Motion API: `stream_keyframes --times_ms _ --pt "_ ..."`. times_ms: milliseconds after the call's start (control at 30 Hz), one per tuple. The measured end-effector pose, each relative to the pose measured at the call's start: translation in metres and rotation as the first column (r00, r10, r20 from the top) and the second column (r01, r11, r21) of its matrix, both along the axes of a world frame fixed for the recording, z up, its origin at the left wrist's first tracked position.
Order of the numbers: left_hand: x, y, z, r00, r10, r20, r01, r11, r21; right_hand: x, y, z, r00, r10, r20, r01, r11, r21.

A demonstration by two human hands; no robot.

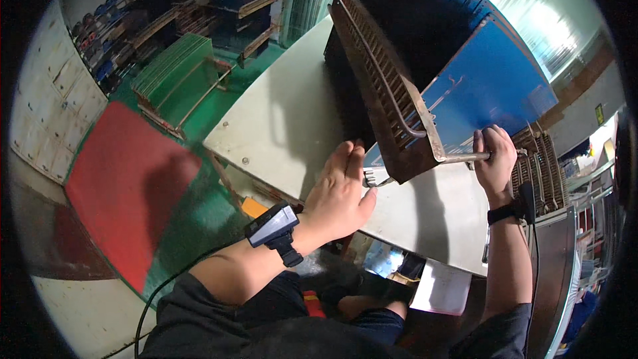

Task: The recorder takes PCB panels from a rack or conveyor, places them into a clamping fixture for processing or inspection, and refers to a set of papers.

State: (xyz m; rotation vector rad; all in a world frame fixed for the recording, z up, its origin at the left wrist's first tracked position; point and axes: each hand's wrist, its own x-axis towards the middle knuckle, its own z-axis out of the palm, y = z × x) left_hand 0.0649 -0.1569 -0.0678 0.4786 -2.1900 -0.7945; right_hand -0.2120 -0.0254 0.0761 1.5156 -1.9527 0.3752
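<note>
A rusty metal slotted rack (392,103), tilted in the picture, holds a row of thin blue panels (495,86) above a white tabletop (266,119). My right hand (495,159) is wrapped around a metal rod (462,157) that sticks out from the near end of the rack. My left hand (342,189) lies at the rack's near left corner, fingers stretched out and thumb apart, over the table's front edge. Its fingertips are close to the lower edge of the panels; whether they touch is hidden. Both wrists carry black straps with small devices.
Green panels (176,70) stand in another rack on the green floor, at the far left. A red sheet (126,179) covers the floor before a pale cabinet (50,100). Beyond my right hand are more slotted metal racks (548,169). A white box (442,286) sits below the table edge.
</note>
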Motion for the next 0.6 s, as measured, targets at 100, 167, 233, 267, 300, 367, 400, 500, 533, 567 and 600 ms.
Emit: stream_keyframes --times_ms 100,167,233,267,300,367,400,500,533,567,600 --pt "0.000 0.003 0.003 0.989 0.048 0.142 -0.039 0.997 -0.068 0.000 0.004 0.002 0.999 0.014 0.032 -0.015 1.000 0.009" --pt "0.002 0.005 0.010 0.983 0.054 0.173 -0.047 0.998 -0.045 0.001 0.007 0.003 0.999 0.045 -0.009 -0.046 0.999 -0.002" --pt "0.004 0.006 0.004 0.982 0.109 0.156 -0.093 0.990 -0.107 0.006 0.006 0.006 1.000 -0.006 0.016 0.005 0.998 0.061" --pt "0.006 0.005 0.007 0.984 0.084 0.156 -0.073 0.995 -0.074 0.007 0.006 0.006 0.998 -0.052 0.033 0.049 0.995 0.092" --pt "0.009 0.002 0.010 0.986 0.054 0.156 -0.048 0.998 -0.039 0.006 0.005 0.004 0.993 -0.102 0.050 0.096 0.988 0.125" --pt "0.025 0.008 0.004 0.996 0.047 0.069 -0.056 0.989 0.140 0.011 0.003 0.008 0.994 -0.102 0.041 0.094 0.981 0.167" --pt "0.034 0.013 -0.003 0.996 0.081 0.034 -0.083 0.995 0.060 0.007 0.004 0.005 0.988 -0.150 0.040 0.139 0.970 0.200" --pt "0.062 0.021 0.028 0.993 -0.047 -0.105 0.038 0.995 -0.088 0.012 0.006 0.016 0.965 -0.237 0.115 0.188 0.925 0.331" --pt "0.065 0.023 0.047 0.990 -0.108 -0.091 0.095 0.985 -0.143 0.015 0.008 0.022 0.945 -0.308 0.109 0.245 0.889 0.388" --pt "0.069 0.025 0.061 0.983 -0.141 -0.116 0.117 0.974 -0.194 0.022 0.004 0.025 0.926 -0.360 0.111 0.277 0.851 0.447" --pt "0.074 0.027 0.078 0.976 -0.181 -0.118 0.145 0.954 -0.263 0.029 0.004 0.028 0.920 -0.366 0.140 0.264 0.843 0.469"
